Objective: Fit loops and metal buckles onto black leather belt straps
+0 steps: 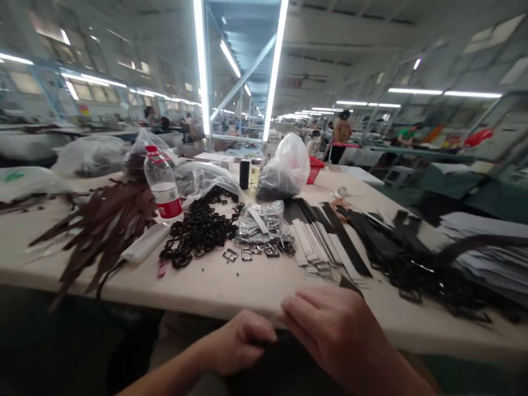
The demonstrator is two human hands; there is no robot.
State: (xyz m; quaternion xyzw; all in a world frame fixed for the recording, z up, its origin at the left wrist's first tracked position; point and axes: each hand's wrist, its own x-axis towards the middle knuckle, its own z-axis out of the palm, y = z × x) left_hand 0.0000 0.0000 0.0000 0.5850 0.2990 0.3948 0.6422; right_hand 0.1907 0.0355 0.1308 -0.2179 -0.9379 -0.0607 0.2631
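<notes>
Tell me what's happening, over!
Left hand curled, right hand alongside, grips unclear. Metal buckles, pale strips beyond. Red-capped bottle upright, farther left.

A long, hall-like room stretches away from a pale tabletop [256,289] that spans the lower half of the frame. At upper centre, two bright upright-looking tube lights [275,71] flank a bluish metal frame [241,80] with a diagonal brace. More strip lights [93,80] run in a line across the upper left, and another row [472,94] hangs at upper right, both shrinking toward the middle distance. The greyish ceiling [338,30] carries darker beams. Pale windows [94,92] line the left wall, blurred. At right of centre, a light stool [399,175] stands on a green floor [401,199], near a long workbench [416,154].
</notes>
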